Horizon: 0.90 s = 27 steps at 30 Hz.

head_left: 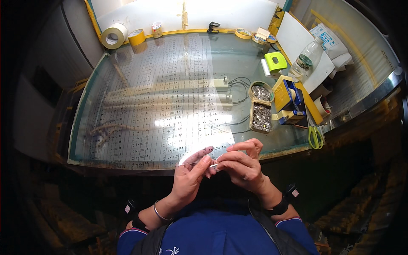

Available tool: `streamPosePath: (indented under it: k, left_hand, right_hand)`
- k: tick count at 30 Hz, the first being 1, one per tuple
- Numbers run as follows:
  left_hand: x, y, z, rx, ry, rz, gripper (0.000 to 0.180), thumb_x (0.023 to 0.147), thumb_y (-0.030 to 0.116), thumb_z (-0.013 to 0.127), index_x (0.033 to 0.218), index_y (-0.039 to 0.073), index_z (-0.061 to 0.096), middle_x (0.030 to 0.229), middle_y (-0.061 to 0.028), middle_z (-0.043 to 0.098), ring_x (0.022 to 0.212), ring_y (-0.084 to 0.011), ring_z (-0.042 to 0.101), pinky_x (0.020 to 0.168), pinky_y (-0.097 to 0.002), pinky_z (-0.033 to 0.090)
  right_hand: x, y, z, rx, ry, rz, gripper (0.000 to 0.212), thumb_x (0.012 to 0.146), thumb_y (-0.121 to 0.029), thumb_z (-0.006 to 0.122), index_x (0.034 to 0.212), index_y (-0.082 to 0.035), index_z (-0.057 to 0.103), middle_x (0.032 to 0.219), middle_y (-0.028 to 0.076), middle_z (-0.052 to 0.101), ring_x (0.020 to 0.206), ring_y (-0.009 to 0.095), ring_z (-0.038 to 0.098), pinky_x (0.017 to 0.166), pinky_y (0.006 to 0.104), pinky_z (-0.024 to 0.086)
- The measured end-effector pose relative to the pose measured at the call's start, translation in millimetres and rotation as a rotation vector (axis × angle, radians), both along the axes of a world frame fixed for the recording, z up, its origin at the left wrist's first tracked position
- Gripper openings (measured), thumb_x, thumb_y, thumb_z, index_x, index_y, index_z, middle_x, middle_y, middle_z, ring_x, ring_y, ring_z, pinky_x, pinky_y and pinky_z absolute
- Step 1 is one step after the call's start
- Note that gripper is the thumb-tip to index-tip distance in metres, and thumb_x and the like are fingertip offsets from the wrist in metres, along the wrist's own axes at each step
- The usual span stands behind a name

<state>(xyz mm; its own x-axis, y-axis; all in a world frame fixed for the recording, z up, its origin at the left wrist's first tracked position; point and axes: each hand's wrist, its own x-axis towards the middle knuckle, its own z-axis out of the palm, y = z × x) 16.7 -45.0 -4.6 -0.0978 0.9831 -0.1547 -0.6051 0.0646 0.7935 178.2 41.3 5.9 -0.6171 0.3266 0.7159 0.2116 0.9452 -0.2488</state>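
A large clear film (170, 102) printed with rows of small black marks lies over the glass table. At its near edge, my left hand (189, 176) has the thumb on top and the fingers beneath, showing through the film. Close beside it, my right hand (242, 168) is closed in a pinch at the film's near right corner. Between the fingertips of both hands sits a small white piece (214, 165), partly covered; its kind is too small to tell.
Right of the film stand two small containers of tiny dark and light bits (260, 117), a blue tape dispenser (293, 97), a green hole punch (276, 62), a clear bottle (307, 59) and green-handled scissors (315, 137). Tape rolls (114, 36) line the back edge near a black clip (213, 27).
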Motion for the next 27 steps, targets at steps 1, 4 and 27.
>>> streamPosePath:
  k: [1,4,27]
  left_hand:
    - [0.8,0.4,-0.3,-0.003,-0.012,0.012,0.033,0.091,0.010,0.051,0.120,-0.006,0.048,0.091,-0.0127,0.063,0.076,-0.0130,0.059,0.064,-0.0227,0.045]
    - [1.1,2.4,1.1,-0.011,-0.002,-0.005,0.033,0.092,0.011,0.050,0.120,-0.005,0.047,0.094,-0.0145,0.063,0.079,-0.0142,0.060,0.067,-0.0236,0.046]
    - [2.7,2.5,4.5,0.007,0.035,0.030,0.032,0.091,0.009,0.051,0.119,-0.006,0.047,0.098,-0.0190,0.062,0.081,-0.0174,0.062,0.070,-0.0249,0.049]
  right_hand:
    - [0.7,1.5,-1.2,0.007,-0.001,0.009,0.021,0.061,-0.016,0.074,0.080,-0.019,0.065,0.101,0.000,0.060,0.098,0.019,0.050,0.087,0.0375,0.030]
    - [9.6,3.4,13.7,-0.168,0.082,-0.106,0.052,0.060,-0.027,0.080,0.105,-0.014,0.059,0.127,0.013,0.044,0.114,0.027,0.043,0.095,0.0439,0.028]
    - [113.9,120.8,86.1,-0.569,-0.405,-0.971,0.027,0.078,-0.035,0.063,0.082,-0.009,0.068,0.085,0.011,0.065,0.087,0.024,0.054,0.081,0.0356,0.036]
